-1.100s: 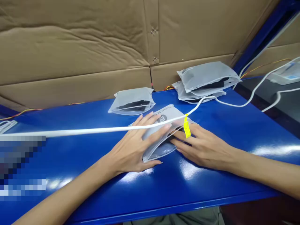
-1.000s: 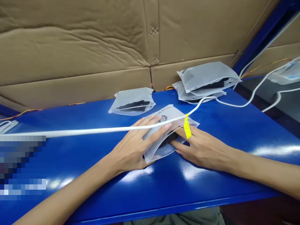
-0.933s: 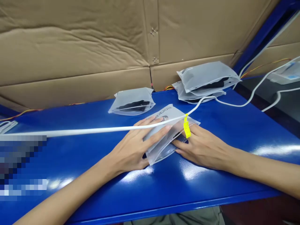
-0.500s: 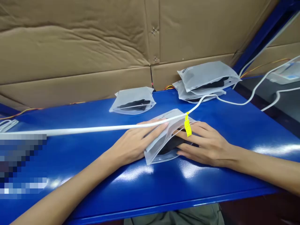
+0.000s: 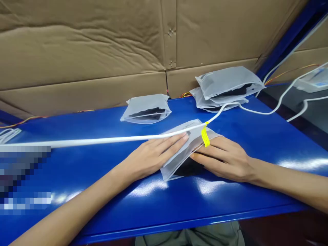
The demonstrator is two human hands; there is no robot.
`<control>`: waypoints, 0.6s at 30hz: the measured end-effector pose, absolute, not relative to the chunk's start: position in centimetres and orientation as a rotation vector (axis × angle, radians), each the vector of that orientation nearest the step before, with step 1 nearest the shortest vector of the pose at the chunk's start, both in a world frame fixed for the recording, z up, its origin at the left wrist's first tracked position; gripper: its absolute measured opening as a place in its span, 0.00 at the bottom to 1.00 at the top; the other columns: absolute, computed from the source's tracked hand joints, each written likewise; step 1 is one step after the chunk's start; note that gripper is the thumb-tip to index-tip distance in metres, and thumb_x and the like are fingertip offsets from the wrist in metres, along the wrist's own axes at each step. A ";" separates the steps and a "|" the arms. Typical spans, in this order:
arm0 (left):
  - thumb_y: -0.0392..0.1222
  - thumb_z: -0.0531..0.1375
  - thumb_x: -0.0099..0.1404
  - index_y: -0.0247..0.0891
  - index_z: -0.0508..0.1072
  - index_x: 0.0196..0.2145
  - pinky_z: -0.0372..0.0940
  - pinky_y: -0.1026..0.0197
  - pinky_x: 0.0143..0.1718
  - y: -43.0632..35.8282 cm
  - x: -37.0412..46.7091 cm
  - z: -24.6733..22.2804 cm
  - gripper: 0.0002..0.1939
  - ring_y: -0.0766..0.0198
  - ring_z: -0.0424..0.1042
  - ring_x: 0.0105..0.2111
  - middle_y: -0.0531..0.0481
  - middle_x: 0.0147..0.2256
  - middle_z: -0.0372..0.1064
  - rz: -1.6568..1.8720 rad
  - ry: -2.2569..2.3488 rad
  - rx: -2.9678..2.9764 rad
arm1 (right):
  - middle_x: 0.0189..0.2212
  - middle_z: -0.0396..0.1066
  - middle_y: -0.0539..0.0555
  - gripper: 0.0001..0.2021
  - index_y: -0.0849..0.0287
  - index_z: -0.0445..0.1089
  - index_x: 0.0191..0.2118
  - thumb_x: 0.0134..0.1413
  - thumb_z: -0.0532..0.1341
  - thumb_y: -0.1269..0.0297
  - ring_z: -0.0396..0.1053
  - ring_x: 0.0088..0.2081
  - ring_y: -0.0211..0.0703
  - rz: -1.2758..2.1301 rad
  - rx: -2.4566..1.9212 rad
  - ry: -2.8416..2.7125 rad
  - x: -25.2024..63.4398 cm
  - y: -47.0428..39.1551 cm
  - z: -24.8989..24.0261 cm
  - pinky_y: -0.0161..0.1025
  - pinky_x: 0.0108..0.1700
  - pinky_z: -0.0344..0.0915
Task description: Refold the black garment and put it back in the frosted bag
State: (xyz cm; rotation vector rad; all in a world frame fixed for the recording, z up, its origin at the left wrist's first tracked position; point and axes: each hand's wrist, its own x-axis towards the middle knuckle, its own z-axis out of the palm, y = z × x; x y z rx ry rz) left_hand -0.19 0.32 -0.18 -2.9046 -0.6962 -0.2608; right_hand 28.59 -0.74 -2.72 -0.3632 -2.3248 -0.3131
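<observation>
A frosted plastic zip bag [image 5: 176, 160] lies on the blue table in front of me, with a folded black item [image 5: 190, 166], perhaps cloth, showing at its mouth. My left hand [image 5: 156, 152] rests flat on top of the bag, fingers stretched out. From the right, my right hand [image 5: 225, 159] reaches into the bag's mouth. Its fingers are close together against the black item; the bag's edge hides some fingertips. A white cable [image 5: 102, 140] crosses above the bag and the left fingers, with a yellow tag [image 5: 205, 136] hanging from it.
Behind sits another frosted bag [image 5: 146, 109] with black contents. A stack of similar bags [image 5: 230, 83] stands at the back right. Cardboard [image 5: 102, 44] walls the back of the blue table [image 5: 123, 215]. A coiled white cable [image 5: 9, 135] lies at the left edge.
My right fingers have drawn closer together at the bag's mouth, and the black item shows nearer the opening. My left hand still presses on the bag, which has shifted slightly.
</observation>
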 end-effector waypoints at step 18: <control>0.24 0.46 0.74 0.35 0.61 0.72 0.74 0.57 0.58 1.2 -1.8 0.2 0.32 0.54 0.75 0.62 0.40 0.68 0.67 0.047 -0.795 -2.830 | 0.40 0.74 0.59 0.24 0.64 0.66 0.66 0.68 0.52 0.70 0.76 0.43 0.48 0.184 -0.162 -2.324 29.7 -0.4 -2.8 0.51 0.53 0.76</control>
